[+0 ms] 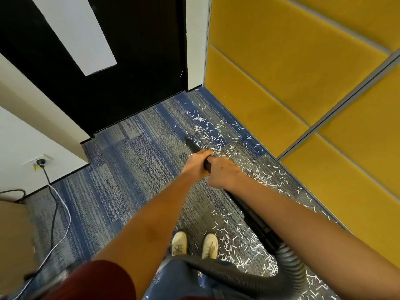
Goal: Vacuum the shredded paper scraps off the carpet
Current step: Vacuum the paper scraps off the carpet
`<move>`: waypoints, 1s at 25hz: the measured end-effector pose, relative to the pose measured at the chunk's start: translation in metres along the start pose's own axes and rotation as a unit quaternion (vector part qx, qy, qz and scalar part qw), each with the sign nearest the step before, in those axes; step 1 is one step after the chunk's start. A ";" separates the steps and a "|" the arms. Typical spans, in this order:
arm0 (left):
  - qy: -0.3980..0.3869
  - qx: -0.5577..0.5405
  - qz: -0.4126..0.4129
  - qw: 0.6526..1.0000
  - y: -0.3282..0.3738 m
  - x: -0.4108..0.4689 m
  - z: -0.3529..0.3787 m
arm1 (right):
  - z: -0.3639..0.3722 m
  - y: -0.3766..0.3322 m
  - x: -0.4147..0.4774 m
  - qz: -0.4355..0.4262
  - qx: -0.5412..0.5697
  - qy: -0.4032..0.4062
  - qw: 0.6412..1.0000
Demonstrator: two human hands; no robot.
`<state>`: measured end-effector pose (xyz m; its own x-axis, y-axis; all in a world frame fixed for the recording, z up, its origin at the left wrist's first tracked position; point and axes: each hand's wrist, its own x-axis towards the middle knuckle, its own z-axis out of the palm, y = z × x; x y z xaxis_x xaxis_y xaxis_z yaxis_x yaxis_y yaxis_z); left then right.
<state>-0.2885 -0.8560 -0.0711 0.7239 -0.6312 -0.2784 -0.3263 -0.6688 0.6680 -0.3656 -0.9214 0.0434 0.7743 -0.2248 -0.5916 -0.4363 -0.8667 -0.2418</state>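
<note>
A person's left hand [194, 163] and right hand [224, 173] both curl tightly around a black vacuum wand [192, 146], the left just ahead of the right. The wand's tip meets the blue-grey carpet [129, 169] among white shredded paper scraps [216, 135]. These lie strewn along the carpet's right edge beside yellow wall panels [281, 72], reaching the far corner by a black door [134, 72]. A ribbed hose [238, 276] curves near pale shoes [179, 243].

Your black door [134, 79] stands at eleven o'clock, yellow padded panels [281, 72] at two, striped blue-grey carpet [119, 169] below you.
</note>
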 end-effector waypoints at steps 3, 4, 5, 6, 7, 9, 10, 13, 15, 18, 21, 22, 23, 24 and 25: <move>0.016 0.041 -0.009 0.999 -0.007 -0.017 0.001 | 0.010 -0.006 -0.008 -0.013 -0.003 -0.015 1.000; 0.022 0.050 -0.014 0.998 -0.009 -0.023 0.000 | 0.014 -0.009 -0.010 -0.019 -0.009 -0.019 1.000; 0.033 0.053 -0.016 0.998 -0.010 -0.030 -0.001 | 0.016 -0.011 -0.012 -0.028 -0.013 -0.023 0.999; 0.041 0.060 -0.015 0.997 -0.012 -0.036 -0.003 | 0.018 -0.013 -0.015 -0.036 -0.015 -0.028 0.999; 0.044 0.068 -0.013 0.997 -0.013 -0.040 -0.004 | 0.018 -0.013 -0.016 -0.042 -0.017 -0.031 0.998; 0.046 0.082 -0.010 0.995 -0.013 -0.046 -0.005 | 0.019 -0.013 -0.020 -0.050 -0.020 -0.033 0.998; 0.048 0.081 -0.010 0.996 -0.013 -0.047 -0.004 | 0.018 -0.011 -0.023 -0.049 -0.021 -0.030 0.998; 0.058 0.054 -0.007 0.997 -0.004 -0.046 0.006 | 0.017 -0.002 -0.026 -0.041 -0.019 -0.022 0.999; 0.063 0.033 0.007 0.997 0.004 -0.041 0.015 | 0.015 0.007 -0.028 -0.030 -0.014 -0.021 0.999; 0.039 0.019 0.026 0.999 0.020 -0.030 0.029 | 0.013 0.024 -0.031 0.007 -0.008 -0.016 1.000; 0.018 0.025 0.030 0.999 0.035 -0.018 0.036 | 0.009 0.038 -0.029 0.023 -0.003 -0.006 1.000; 0.016 0.033 0.026 0.999 0.038 -0.016 0.036 | 0.006 0.040 -0.029 0.021 -0.001 -0.003 1.000; 0.018 0.036 0.020 0.999 0.040 -0.014 0.034 | 0.003 0.042 -0.028 0.016 -0.001 0.000 1.000; 0.020 0.035 0.016 0.999 0.041 -0.012 0.031 | 0.000 0.043 -0.026 0.009 0.001 0.004 1.000; 0.026 0.034 0.016 0.999 0.039 -0.009 0.027 | -0.002 0.042 -0.024 0.004 0.003 0.006 1.000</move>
<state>-0.3245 -0.8870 -0.0611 0.7428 -0.6321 -0.2207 -0.3890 -0.6758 0.6261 -0.4013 -0.9535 0.0487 0.7761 -0.2362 -0.5848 -0.4446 -0.8625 -0.2416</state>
